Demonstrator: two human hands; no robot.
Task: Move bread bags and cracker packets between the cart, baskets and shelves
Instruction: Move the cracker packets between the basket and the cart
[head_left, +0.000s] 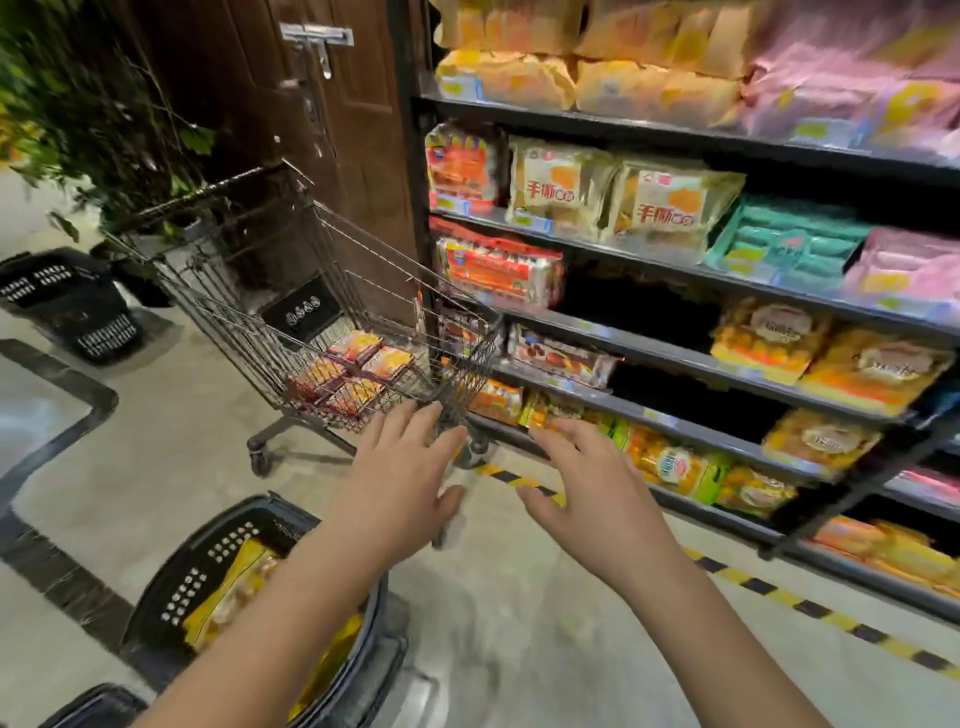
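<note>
Head view: cracker packets (358, 371) lying flat in the cart (234, 270), parked beside the shelves (571, 122). Left hand (400, 467) and right hand (592, 483) splayed, holding nothing, near the cart's corner (blurred). Likely step: a reach in. Next calls for clearing the rim, then pinching one packet.

I see the wire cart (363, 249) standing just beside the end of the dark shelves (649, 137), red-and-yellow cracker packets (358, 371) lying flat on its floor. Pale bread bags (670, 208) stand upright on one shelf. The near black basket (208, 556) holds yellow bags (244, 577); the far black basket (67, 301) sits on the floor left of the cart.
</note>
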